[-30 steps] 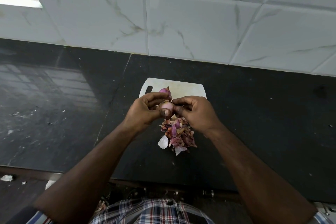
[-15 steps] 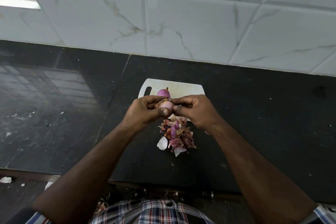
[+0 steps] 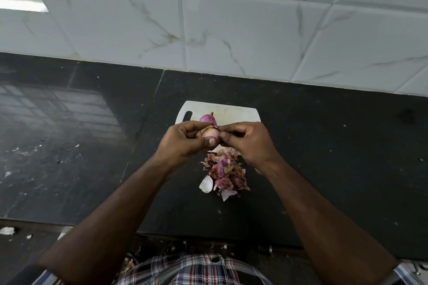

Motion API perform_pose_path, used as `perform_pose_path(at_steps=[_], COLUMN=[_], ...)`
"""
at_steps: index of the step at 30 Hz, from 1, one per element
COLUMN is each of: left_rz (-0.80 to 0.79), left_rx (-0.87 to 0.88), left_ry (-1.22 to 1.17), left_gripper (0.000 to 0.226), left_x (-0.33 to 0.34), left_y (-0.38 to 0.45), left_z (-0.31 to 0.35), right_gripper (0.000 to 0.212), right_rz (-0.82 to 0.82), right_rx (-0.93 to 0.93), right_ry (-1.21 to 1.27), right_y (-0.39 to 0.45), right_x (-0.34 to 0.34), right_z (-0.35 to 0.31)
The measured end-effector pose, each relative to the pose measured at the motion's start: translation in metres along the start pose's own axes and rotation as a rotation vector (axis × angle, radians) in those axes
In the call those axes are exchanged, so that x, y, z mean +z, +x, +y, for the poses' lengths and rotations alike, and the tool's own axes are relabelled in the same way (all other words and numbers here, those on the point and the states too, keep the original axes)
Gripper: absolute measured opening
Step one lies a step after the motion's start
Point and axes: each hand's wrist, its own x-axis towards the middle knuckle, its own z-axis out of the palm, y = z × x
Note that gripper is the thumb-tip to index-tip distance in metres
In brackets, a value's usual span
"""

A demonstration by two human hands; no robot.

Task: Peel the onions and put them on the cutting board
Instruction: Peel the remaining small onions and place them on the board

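Over a dark stone surface (image 3: 324, 169), the left hand (image 3: 183, 143) grips a small onion (image 3: 211, 134) above the cutting board (image 3: 234, 113), while the right hand (image 3: 245, 141) pinches its loose skin (image 3: 212, 126) over a peel pile (image 3: 225, 172).

Two hands peel a small onion above a white cutting board on a dark worktop.

The left hand (image 3: 185, 143) holds the onion (image 3: 210, 134) in a curled grip, thumb pressed on its near side, while the right hand (image 3: 245, 140) pinches a flap of dry skin at the onion's top. A second onion (image 3: 207, 118), purple and peeled, lies on the cutting board (image 3: 234, 112) just behind the hands, beside the board's handle slot. A heap of peels (image 3: 223, 172), reddish with a few pale pieces, lies on the worktop (image 3: 335, 146) at the board's near edge. White marbled wall tiles (image 3: 231, 30) rise behind the worktop. A plaid shirt (image 3: 196, 271) shows at the bottom edge.
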Motion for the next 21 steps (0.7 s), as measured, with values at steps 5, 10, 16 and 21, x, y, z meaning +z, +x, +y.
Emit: perform_pose_path(at_steps=[5, 10, 16, 21], left_rz=[-0.014, -0.005, -0.054, -0.106], left_rx=[-0.007, -0.014, -0.005, -0.04], left_ry=[-0.042, -0.081, -0.077, -0.142], left_gripper=[0.04, 0.039, 0.039, 0.042], left_x=[-0.001, -0.001, -0.004, -0.009], left_y=[0.0, 0.002, 0.005, 0.006], left_z=[-0.001, -0.002, -0.001, 0.001], right_gripper=[0.015, 0.013, 0.027, 0.012], right_rz=[0.019, 0.009, -0.092, -0.048], right_rx=[0.003, 0.01, 0.077, 0.188], right_ry=[0.011, 0.009, 0.061, 0.277], right_y=[0.002, 0.004, 0.009, 0.013], right_x=[0.0, 0.001, -0.003, -0.001], right_z=[-0.001, 0.0, -0.004, -0.005])
